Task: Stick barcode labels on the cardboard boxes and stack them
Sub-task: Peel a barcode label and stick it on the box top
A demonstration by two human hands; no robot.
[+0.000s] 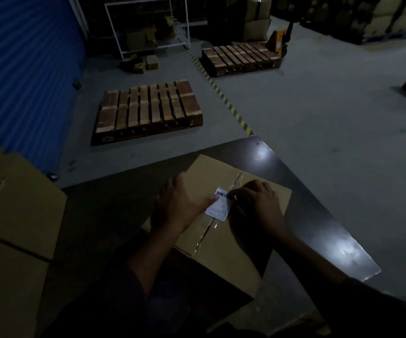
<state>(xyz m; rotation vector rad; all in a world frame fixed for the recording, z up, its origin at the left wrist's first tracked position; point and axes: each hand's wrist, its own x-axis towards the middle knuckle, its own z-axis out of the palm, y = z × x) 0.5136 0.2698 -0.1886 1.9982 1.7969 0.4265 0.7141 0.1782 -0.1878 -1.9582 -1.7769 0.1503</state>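
Observation:
A sealed cardboard box lies on a dark table in front of me, with clear tape along its middle seam. A white barcode label sits on the box top across the seam. My left hand rests flat on the left part of the box, its fingertips touching the label's left edge. My right hand lies on the right part of the box, its fingers pressing on the label's upper right edge.
More cardboard boxes are stacked at my left. Beyond the table, on the grey floor, lie two wooden pallets, parted by a yellow-black floor stripe. A white rack stands at the back, a blue shutter on the left.

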